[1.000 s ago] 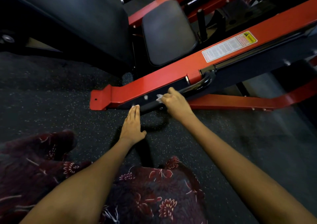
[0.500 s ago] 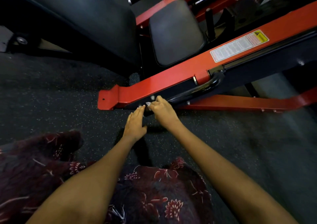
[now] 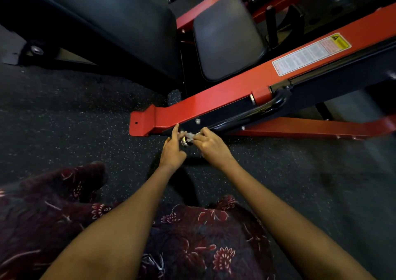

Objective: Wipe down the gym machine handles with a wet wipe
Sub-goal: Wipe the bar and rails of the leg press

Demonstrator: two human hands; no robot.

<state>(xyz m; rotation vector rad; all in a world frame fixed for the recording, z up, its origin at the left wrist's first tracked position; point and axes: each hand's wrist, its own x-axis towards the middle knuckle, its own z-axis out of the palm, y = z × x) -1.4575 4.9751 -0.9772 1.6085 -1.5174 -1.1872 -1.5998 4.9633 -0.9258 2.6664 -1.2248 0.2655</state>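
I see the right hand [image 3: 211, 145] pinched tight on the wet wipe [image 3: 189, 135], a small pale wad pressed at the metal-capped near end of the black handle [image 3: 246, 116] under the red frame [image 3: 214, 99]. The left hand [image 3: 172, 149] holds nothing; its forefinger points up and touches the frame's edge, the other fingers loosely bent just beside the cap. The wipe is mostly buried under fingertips, so I can't make out its shape. The warning label [image 3: 310, 53] is too blurred to read. Patterned cloth [image 3: 192, 237] covers the lower view.
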